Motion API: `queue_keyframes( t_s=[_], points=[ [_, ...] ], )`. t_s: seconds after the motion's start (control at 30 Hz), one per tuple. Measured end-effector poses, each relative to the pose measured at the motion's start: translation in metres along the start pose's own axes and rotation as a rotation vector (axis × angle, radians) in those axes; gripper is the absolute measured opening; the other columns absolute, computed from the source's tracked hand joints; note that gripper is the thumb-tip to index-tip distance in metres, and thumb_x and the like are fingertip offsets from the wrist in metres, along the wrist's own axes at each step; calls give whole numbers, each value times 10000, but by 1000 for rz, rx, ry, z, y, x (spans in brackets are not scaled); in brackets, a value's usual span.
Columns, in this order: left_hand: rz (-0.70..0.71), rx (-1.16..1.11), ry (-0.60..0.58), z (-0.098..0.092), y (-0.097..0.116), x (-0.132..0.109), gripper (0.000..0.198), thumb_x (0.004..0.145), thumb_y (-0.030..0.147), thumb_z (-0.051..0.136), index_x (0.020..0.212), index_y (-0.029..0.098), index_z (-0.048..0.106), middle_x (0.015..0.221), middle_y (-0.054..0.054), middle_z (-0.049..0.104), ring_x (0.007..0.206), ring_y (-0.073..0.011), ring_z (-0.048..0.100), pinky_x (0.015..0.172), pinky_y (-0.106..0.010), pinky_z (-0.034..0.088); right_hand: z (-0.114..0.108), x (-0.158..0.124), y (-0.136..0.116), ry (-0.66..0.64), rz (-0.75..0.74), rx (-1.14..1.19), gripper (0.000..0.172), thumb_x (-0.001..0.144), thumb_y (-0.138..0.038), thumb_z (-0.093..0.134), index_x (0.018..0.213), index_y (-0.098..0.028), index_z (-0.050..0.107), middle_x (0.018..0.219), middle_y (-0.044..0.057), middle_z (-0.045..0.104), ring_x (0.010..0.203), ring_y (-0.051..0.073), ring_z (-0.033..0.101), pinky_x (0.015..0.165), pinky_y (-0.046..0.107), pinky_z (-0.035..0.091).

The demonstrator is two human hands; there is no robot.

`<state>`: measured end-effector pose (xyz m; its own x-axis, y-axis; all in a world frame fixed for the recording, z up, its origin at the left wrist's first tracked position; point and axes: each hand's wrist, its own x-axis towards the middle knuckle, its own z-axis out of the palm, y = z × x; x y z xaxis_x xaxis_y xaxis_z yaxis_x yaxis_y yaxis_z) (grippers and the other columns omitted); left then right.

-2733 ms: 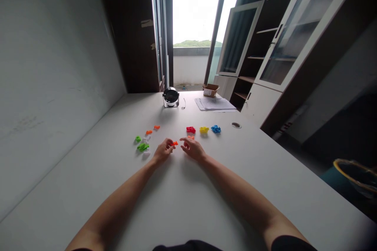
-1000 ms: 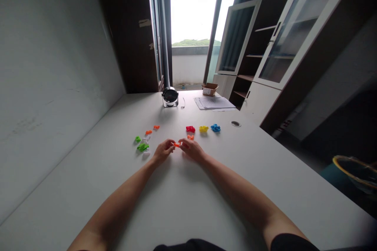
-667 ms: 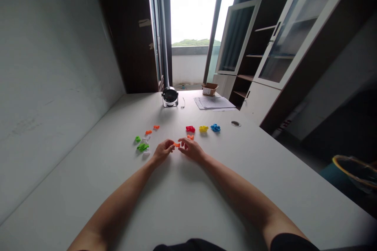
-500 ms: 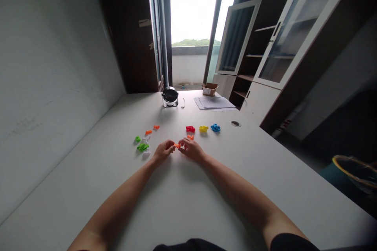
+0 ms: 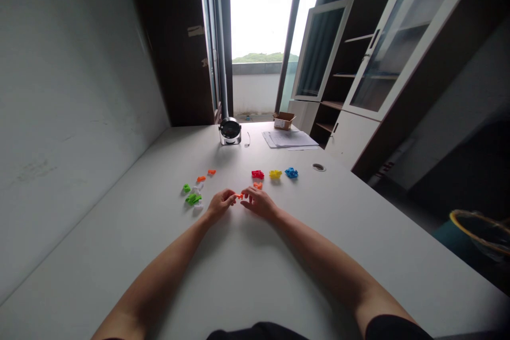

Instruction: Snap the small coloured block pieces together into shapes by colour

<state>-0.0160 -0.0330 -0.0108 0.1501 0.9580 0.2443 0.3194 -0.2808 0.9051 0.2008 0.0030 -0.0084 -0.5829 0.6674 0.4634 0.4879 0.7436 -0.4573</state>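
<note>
My left hand [image 5: 221,205] pinches a small orange plastic piece [image 5: 239,196] between thumb and fingertips. What the piece is, I cannot make out at this size. My right hand [image 5: 260,203] is close on its other side, thumb and fingers apart; whether a fingertip touches the piece is unclear. Just beyond the right hand lies another orange piece [image 5: 257,185], partly hidden by it. A red plastic cluster [image 5: 257,175], a yellow one [image 5: 275,175] and a blue one [image 5: 291,173] form a row farther back.
Left of my hands lie green pieces [image 5: 193,199], white pieces [image 5: 197,205] and two loose orange pieces [image 5: 201,179]. Toward the back of the white table [image 5: 247,271] stand a round black device [image 5: 230,130], papers [image 5: 290,139] and a small cardboard box [image 5: 283,121]. A cable hole [image 5: 319,167] is at the right.
The orange piece in my left fingers has turned slightly, and my right thumb sits a little farther from it. Both arms keep almost the same place.
</note>
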Motion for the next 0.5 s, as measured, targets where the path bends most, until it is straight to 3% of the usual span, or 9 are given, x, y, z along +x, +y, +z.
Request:
queue_keyframes(
  t_s=[0.5],
  points=[
    [29,107,-63,0,-2,0,262,901,408,537,887,185,674,792,-20,686,709,-154,596,675,-247,448,-1,1,-2,9,-9,-12,30,877,-243,646,881,-213,645,831,8,635,658,112,531,647,228,404]
  ],
)
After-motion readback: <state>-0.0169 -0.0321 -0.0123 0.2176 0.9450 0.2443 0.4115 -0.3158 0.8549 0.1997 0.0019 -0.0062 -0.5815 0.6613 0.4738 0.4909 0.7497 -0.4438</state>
